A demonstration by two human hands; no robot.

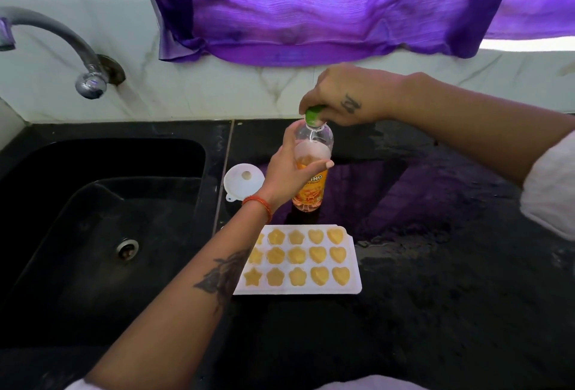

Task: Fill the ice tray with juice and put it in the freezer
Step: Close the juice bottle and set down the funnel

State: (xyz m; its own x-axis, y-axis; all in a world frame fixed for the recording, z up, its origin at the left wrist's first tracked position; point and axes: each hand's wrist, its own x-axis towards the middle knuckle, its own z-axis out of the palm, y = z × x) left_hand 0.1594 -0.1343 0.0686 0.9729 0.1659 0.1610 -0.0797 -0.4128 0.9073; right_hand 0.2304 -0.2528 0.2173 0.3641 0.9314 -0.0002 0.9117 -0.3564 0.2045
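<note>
Gripping the bottle (312, 171) upright in my left hand (287, 168) behind the tray (354, 260), I have my right hand (339, 97) pinched shut on its green cap (312, 115). The tray sits brim-full near the counter's (435, 312) sink-side edge, so a knock from my left forearm, or a tilted lift toward the freezer, would likely slop juice out.

A violet curtain (326, 10) is glowing at twelve o'clock over white marble-veined wall tile (217, 90), and the speckled black counter (404, 296) is mirroring its purple. The clear juice bottle (312, 171) is showing a green cap (312, 115) and orange label, beside a white funnel (242, 179). At six o'clock the white ice tray (354, 265) is holding yellow-orange stars, flowers and hearts.
</note>
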